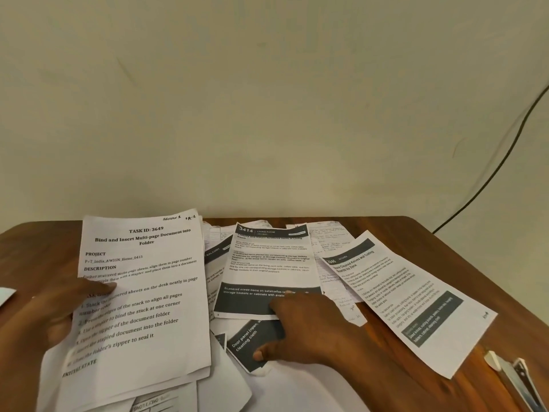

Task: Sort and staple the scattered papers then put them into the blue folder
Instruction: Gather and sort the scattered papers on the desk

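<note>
Gathering is the step in hand: the left hand [56,307] holds a small stack of sheets [142,292] lifted off the wooden table [445,233], thumb pressed across the top page, which reads "TASK ID: 3649". The right hand [309,331] lies on the loose papers in the middle, fingers fairly straight and pressing on the dark-banded living-room sheet [270,263], thumb on a smaller dark-printed slip [249,343] below it; whether it has begun to pinch either one is hard to tell. That sheet sits directly under and ahead of the right hand, long axis running away from the person, so the right hand is plainly the nearer one to draw it leftward toward the held stack. A kitchen sheet [410,298] lies angled further right, and the stapler [517,379] beyond it near the table's edge. No blue folder shows.
</note>
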A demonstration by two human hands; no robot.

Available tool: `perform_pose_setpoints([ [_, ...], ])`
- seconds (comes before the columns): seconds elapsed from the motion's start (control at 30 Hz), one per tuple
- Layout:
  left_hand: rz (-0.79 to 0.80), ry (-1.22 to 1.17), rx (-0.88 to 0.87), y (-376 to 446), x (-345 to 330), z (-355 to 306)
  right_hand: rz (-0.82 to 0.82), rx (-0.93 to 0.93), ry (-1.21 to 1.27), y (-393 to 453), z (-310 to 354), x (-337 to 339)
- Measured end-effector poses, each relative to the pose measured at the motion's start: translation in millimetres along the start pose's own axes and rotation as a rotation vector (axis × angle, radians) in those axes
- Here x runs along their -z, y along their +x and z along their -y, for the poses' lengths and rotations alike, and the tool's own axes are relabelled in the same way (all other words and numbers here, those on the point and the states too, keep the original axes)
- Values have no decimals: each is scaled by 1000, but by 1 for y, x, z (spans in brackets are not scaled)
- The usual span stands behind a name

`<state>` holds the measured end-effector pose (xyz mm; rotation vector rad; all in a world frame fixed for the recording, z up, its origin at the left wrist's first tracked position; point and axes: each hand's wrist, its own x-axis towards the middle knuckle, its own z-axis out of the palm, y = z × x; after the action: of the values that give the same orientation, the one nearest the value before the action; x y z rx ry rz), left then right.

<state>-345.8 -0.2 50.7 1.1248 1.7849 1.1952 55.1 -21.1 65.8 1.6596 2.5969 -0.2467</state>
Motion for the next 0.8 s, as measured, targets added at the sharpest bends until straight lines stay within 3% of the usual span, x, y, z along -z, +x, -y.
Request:
perform_pose_setpoints([
  [0.4, -19, -216, 204, -14, 11, 4, -29, -66, 128, 4, -33, 12],
  [0.57, -29, -221, 194, -16, 10, 6, -25, -146, 89, 7, -42, 13],
  [0.7, -43, -243, 211, -16, 17, 8, -93, -14, 95, 6, -18, 10],
  [0.8, -82, -243, 196, -18, 22, 5, 3, 141, 118, 1, 12, 2],
])
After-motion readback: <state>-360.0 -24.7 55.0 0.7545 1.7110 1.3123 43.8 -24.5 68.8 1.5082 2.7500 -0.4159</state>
